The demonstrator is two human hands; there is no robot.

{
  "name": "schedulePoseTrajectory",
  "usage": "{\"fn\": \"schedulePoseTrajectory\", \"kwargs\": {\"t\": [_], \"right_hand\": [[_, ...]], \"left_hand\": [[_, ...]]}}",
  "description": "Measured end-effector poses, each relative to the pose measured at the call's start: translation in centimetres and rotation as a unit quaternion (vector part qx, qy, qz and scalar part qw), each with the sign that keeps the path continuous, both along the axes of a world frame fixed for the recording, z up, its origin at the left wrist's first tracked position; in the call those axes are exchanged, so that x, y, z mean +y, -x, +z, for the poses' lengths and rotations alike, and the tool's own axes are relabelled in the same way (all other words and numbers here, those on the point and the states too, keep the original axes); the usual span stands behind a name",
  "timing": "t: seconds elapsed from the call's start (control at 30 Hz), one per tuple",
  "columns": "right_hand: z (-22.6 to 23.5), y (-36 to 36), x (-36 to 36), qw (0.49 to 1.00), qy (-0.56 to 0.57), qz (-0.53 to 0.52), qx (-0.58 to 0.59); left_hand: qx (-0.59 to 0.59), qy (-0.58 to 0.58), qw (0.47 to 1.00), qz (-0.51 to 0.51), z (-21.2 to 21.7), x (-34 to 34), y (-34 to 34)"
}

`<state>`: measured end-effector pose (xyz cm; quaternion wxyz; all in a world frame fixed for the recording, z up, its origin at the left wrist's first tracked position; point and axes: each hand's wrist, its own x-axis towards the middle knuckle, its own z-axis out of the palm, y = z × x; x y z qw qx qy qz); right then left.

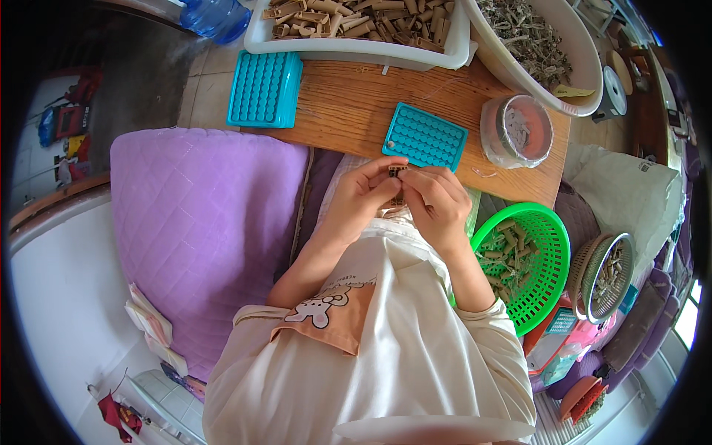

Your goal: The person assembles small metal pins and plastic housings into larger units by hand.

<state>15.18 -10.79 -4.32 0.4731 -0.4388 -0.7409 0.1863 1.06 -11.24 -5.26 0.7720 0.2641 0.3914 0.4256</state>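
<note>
Close in front of my body, at the near edge of the wooden table (348, 89), both hands meet around a small brown plastic casing (398, 171) with dark parts inside. My left hand (363, 194) is closed on its left side, thumb and forefinger pinching it. From the right, the fingers of my right hand (436, 199) press at its top; whether they also hold a tiny part is hidden. Just beyond my hands lies a teal tray (426, 136) with rows of round pockets, a small pale round piece near its left corner.
A white bin (356, 50) of brown casings stands at the back, beside a stack of teal trays (263, 89). Further right are a large tub (586, 100) of metal parts, a plastic-lined round container (517, 132), and a green basket (550, 274) of brown pieces. Purple quilted padding (200, 237) lies left.
</note>
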Motion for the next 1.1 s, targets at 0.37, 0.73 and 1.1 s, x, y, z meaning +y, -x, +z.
{"fn": "schedulePoseTrajectory", "kwargs": {"t": [0.37, 0.73, 1.1], "right_hand": [[-8.0, 1.0, 3.7, 0.982, 0.056, -0.055, -0.174], [-5.0, 1.2, 2.5, 0.997, 0.063, -0.043, 0.009], [-2.9, 0.5, 1.4, 0.994, 0.023, 0.086, -0.057]], "left_hand": [[0.030, 0.043, 0.994, 0.091, -1.6, -0.8, 1.7], [0.038, 0.036, 0.997, 0.064, -1.0, -1.1, 1.7], [0.058, 0.019, 0.994, 0.089, -2.5, -0.5, 0.4]]}}
